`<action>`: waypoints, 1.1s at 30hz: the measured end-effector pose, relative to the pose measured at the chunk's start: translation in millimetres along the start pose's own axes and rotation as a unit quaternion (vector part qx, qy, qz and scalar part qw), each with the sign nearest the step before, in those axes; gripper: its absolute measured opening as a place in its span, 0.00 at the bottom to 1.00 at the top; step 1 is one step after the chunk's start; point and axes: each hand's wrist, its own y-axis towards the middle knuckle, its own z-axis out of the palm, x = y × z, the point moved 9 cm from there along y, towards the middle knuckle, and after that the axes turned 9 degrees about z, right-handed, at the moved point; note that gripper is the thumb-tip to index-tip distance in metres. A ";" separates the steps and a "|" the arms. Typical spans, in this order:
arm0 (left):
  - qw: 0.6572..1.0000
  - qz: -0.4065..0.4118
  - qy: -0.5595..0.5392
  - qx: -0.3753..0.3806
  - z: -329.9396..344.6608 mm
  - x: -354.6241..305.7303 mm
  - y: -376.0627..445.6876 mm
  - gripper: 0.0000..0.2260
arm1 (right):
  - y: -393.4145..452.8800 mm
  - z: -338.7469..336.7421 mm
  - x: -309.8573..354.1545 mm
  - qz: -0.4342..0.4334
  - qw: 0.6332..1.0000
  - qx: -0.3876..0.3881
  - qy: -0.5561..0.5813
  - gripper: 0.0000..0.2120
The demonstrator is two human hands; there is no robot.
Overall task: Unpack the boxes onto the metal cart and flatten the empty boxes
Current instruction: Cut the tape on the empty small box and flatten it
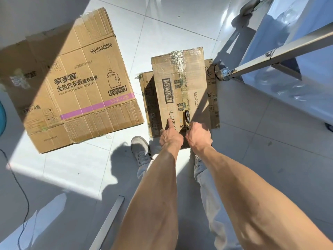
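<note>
At the centre of the frame a sealed brown cardboard box (pixel 180 91) with clear tape along its top seam sits on flattened cardboard (pixel 149 103) on the pale tiled floor (pixel 252 141). The left hand (pixel 170 134) presses the lid with an extended forefinger. The right hand (pixel 197 132) grips dark-handled scissors (pixel 187 117) at the seam. A large flattened detergent carton (pixel 81 83) lies at the left; the metal cart (pixel 270 56) stands at the upper right.

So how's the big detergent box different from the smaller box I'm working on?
The detergent box is larger, lies flattened and untouched; the smaller box is taped along its seam, with the left hand pressing it and the right hand holding a tool there. Both are brown cardboard with barcodes.
</note>
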 end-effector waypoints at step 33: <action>0.999 0.041 0.013 -0.010 31.5 20.8 2.0 0.40 | 9.2 20.7 -1.4 -0.007 0.998 -0.053 0.031 0.07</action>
